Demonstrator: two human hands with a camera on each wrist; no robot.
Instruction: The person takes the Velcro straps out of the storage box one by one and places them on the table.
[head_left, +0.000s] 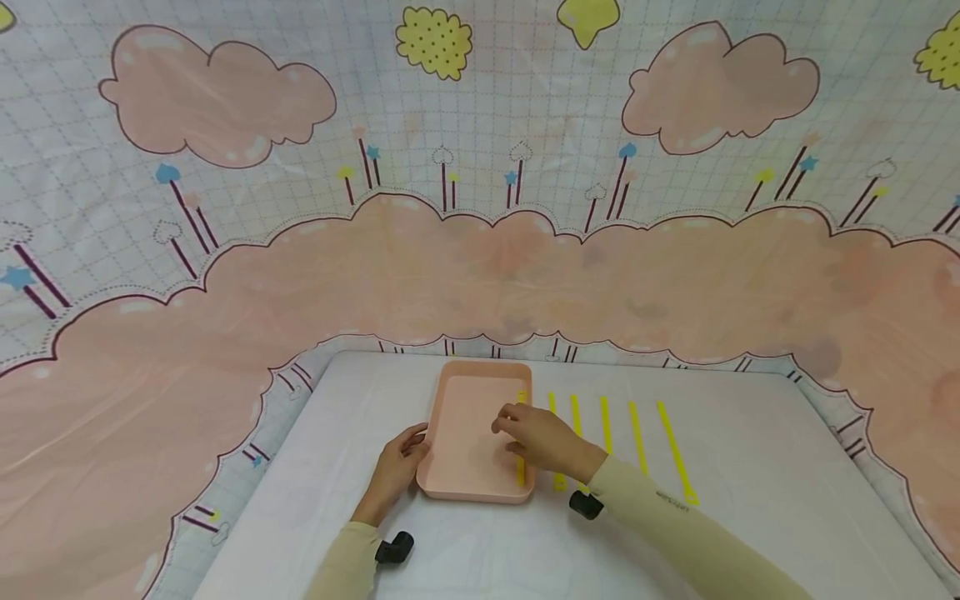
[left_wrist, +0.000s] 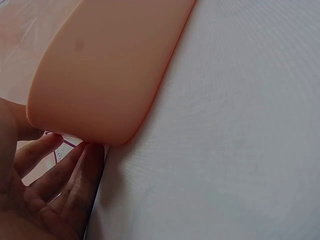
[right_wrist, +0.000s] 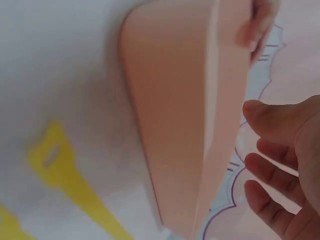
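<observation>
A shallow pink tray (head_left: 472,492) lies on the white table. My left hand (head_left: 399,461) holds its left edge; in the left wrist view the thumb goes behind the rim and the fingertips meet the outer wall. Above the tray's right half is my right hand (head_left: 546,437), fingers loosely bent and apart, with nothing between them in the right wrist view. One yellow strip (head_left: 521,473) lies inside the tray along its right side, partly hidden by this hand. Several more yellow strips (head_left: 672,442) lie side by side to the right; one strip (right_wrist: 62,160) shows a wide, slotted end.
White cloth covers the table (head_left: 750,467). Behind it hangs a patterned curtain (head_left: 480,275) with pink clouds. A small black device (head_left: 395,547) sits at the left wrist, and another black device (head_left: 586,505) at the right wrist. The right forearm passes over some strips.
</observation>
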